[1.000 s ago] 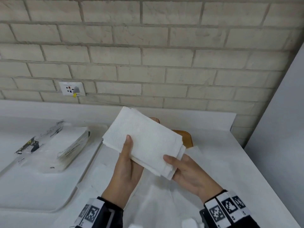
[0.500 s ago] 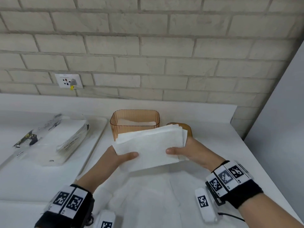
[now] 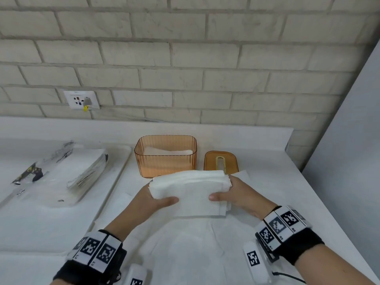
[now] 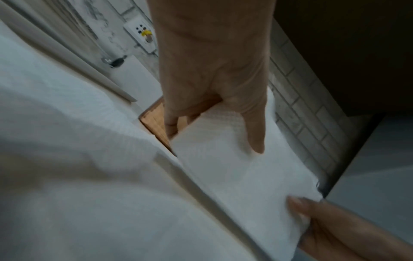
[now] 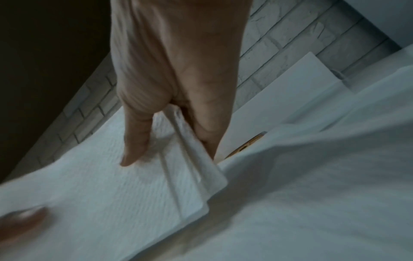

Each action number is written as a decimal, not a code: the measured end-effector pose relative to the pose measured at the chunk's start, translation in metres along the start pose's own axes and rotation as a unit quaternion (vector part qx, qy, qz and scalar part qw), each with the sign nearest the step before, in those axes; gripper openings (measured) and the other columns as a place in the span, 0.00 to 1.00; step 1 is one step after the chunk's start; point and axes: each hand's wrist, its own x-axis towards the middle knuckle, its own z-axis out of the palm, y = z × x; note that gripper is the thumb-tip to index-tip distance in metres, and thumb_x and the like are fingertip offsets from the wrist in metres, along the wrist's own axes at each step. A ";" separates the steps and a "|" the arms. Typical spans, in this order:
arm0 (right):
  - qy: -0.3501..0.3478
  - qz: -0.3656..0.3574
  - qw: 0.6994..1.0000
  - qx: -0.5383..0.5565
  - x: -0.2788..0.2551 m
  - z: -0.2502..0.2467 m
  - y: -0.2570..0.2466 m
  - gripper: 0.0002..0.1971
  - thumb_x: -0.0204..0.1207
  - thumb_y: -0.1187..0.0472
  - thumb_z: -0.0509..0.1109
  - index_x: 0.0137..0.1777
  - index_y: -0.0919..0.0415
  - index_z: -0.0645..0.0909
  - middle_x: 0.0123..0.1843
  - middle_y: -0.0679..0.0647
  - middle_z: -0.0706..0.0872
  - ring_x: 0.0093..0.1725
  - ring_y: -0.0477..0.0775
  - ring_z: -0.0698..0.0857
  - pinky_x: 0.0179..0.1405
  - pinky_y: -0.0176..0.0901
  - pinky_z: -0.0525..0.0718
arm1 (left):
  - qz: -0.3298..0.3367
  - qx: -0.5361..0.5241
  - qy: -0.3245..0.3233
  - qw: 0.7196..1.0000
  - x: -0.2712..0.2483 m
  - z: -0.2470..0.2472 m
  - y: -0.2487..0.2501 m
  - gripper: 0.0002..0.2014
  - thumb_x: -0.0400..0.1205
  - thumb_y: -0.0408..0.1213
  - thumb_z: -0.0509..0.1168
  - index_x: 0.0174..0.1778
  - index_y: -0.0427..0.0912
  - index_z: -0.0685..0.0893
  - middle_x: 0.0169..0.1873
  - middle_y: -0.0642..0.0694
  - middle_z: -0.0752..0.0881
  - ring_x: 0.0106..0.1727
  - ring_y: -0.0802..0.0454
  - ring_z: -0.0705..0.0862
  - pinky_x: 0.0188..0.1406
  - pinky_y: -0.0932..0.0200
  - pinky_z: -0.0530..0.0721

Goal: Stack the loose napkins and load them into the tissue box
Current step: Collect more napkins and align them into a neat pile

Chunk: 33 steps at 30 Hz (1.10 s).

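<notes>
A stack of white napkins [image 3: 191, 189] is held level just above the counter, in front of the orange tissue box [image 3: 166, 159]. My left hand [image 3: 158, 199] grips the stack's left end, thumb on top and fingers underneath. My right hand [image 3: 230, 194] grips its right end the same way. The left wrist view shows the napkin stack [image 4: 234, 169] under my thumb, with the box's rim [image 4: 154, 120] beyond. In the right wrist view the stack's layered edge [image 5: 190, 169] fans out beside my fingers. The box stands open with a few napkins inside. Its orange lid [image 3: 221, 161] lies flat to its right.
More loose white napkins [image 3: 197, 243] are spread on the counter under my hands. A clear plastic pack [image 3: 61, 173] of napkins lies on a white tray [image 3: 24, 223] at the left. A brick wall with a socket [image 3: 81, 99] runs behind; a grey panel [image 3: 349, 161] rises at the right.
The stack went from tilted and raised in front of the box to level and low before it. Both hands moved forward and down, and the box and lid came into view.
</notes>
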 end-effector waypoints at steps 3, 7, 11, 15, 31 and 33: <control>-0.006 0.018 1.000 -0.019 -0.003 -0.006 0.008 0.29 0.64 0.69 0.80 0.63 0.49 0.75 0.57 0.45 0.87 0.56 0.42 0.86 0.56 0.37 0.84 | -0.032 0.077 -0.026 0.996 -0.002 -0.008 -0.010 0.28 0.61 0.50 0.82 0.56 0.56 0.83 0.47 0.57 0.90 0.50 0.61 0.87 0.52 0.63 0.84; 0.024 -0.004 0.999 -0.031 -0.002 -0.001 0.006 0.22 0.69 0.69 0.77 0.60 0.48 0.79 0.58 0.47 0.88 0.58 0.46 0.86 0.61 0.44 0.83 | -0.023 0.063 -0.034 0.997 -0.003 -0.007 -0.005 0.15 0.72 0.38 0.77 0.54 0.50 0.87 0.44 0.56 0.92 0.47 0.57 0.90 0.43 0.67 0.85; 0.072 -0.066 0.993 -0.059 -0.005 -0.006 -0.027 0.19 0.70 0.65 0.77 0.57 0.46 0.81 0.56 0.45 0.88 0.55 0.47 0.87 0.61 0.51 0.84 | -0.032 0.004 -0.133 0.991 -0.009 -0.028 0.022 0.30 0.61 0.54 0.78 0.61 0.55 0.83 0.53 0.56 0.90 0.55 0.56 0.88 0.54 0.62 0.84; 0.076 -0.162 0.973 -0.146 -0.010 -0.002 -0.070 0.12 0.70 0.62 0.77 0.51 0.48 0.84 0.49 0.46 0.89 0.51 0.49 0.88 0.55 0.53 0.85 | 0.004 0.023 -0.163 0.986 -0.004 -0.021 0.049 0.33 0.61 0.56 0.77 0.64 0.61 0.79 0.56 0.58 0.88 0.55 0.57 0.88 0.52 0.58 0.86; 0.032 -0.093 0.995 0.018 -0.016 0.028 -0.021 0.32 0.65 0.66 0.80 0.65 0.44 0.71 0.60 0.43 0.84 0.64 0.44 0.81 0.52 0.31 0.83 | 0.123 -0.045 -0.066 0.989 0.010 0.033 0.035 0.26 0.72 0.39 0.76 0.67 0.49 0.80 0.57 0.52 0.88 0.59 0.58 0.86 0.53 0.65 0.84; 0.025 -0.079 0.997 -0.001 -0.014 0.033 -0.016 0.31 0.66 0.67 0.80 0.63 0.43 0.71 0.61 0.46 0.83 0.64 0.45 0.81 0.58 0.35 0.83 | 0.117 -0.035 -0.090 0.988 0.009 0.036 0.031 0.27 0.72 0.41 0.75 0.67 0.51 0.79 0.58 0.55 0.88 0.60 0.59 0.85 0.55 0.64 0.84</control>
